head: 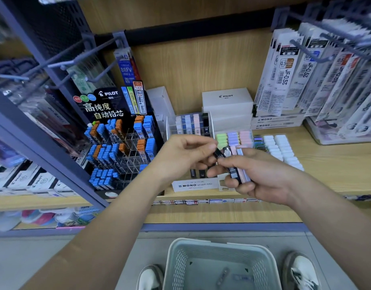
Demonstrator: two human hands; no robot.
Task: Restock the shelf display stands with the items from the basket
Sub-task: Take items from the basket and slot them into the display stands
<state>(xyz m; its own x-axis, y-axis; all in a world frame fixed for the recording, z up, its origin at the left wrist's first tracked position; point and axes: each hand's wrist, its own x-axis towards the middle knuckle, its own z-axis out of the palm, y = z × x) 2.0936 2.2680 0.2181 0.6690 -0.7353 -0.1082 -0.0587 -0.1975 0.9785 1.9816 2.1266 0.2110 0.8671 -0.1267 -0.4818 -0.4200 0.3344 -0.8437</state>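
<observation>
a stationery shop: a wooden shelf (327, 170) carries a black pilot display stand (109, 109) full of blue and orange pencil-lead cases (148, 127), packs of pen refills (289, 76) hang from metal hooks (306, 50), price labels (201, 201) line the shelf's front edge, and a grey shopping basket (174, 262) sits on the floor (34, 258)

- The head camera is looking forward and steeply down from the person's head, facing the wooden shelf (337, 164) straight on.
- It is sitting close: the left hand (186, 155) and right hand (266, 178) are meeting mid-frame on the lead cases (236, 164).
- Its wide lens is bowing the edges and taking in the basket (218, 243) and shoes (304, 273) at the bottom.
</observation>
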